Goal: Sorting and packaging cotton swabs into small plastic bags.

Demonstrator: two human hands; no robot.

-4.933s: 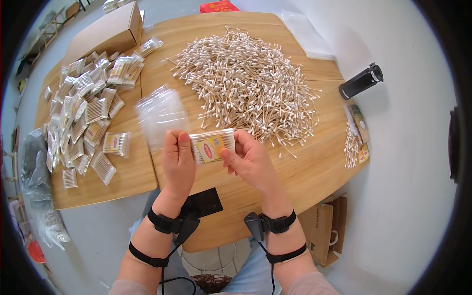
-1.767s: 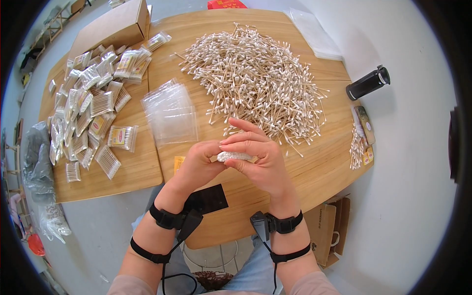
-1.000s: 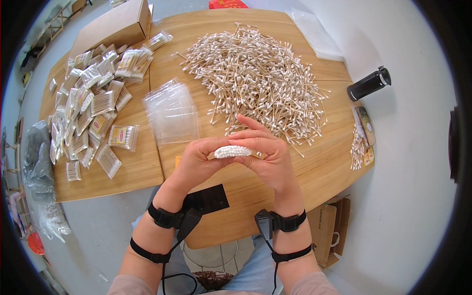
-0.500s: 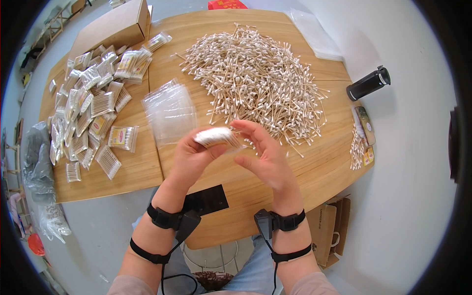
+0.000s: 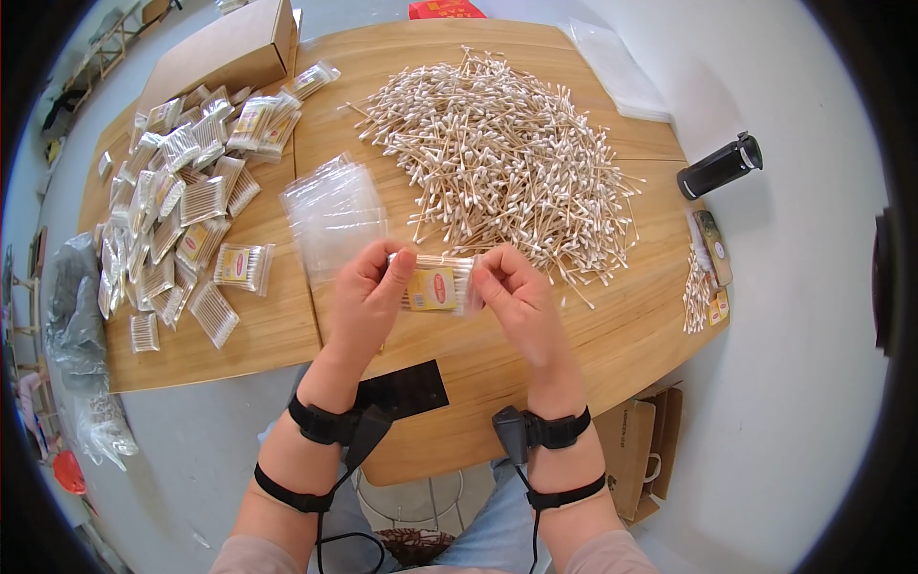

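Note:
Between my two hands is a clear bag of cotton swabs (image 5: 435, 285) with a yellow label facing up. My left hand (image 5: 368, 292) grips its left end, thumb on top. At the opposite end, my right hand (image 5: 516, 297) pinches the bag's edge between thumb and fingers. Just beyond lies a large loose pile of cotton swabs (image 5: 507, 153), white-tipped on wooden sticks. Flat clear plastic bags (image 5: 335, 212) overlap on the table beside my left hand. A heap of filled swab packs (image 5: 191, 201) covers the table's left part.
A cardboard box (image 5: 220, 53) stands at the far left. Near the right edge are a black bottle (image 5: 719, 165) and a small bunch of swabs (image 5: 695, 298). A black flat slab (image 5: 406, 387) lies by the near edge of the wooden table (image 5: 535, 354). More plastic sheets (image 5: 617, 72) lie far right.
The swab bag has turned so its yellow label now shows. My right hand has gone from spread fingers to pinching the bag's right end; my left hand still holds the other end.

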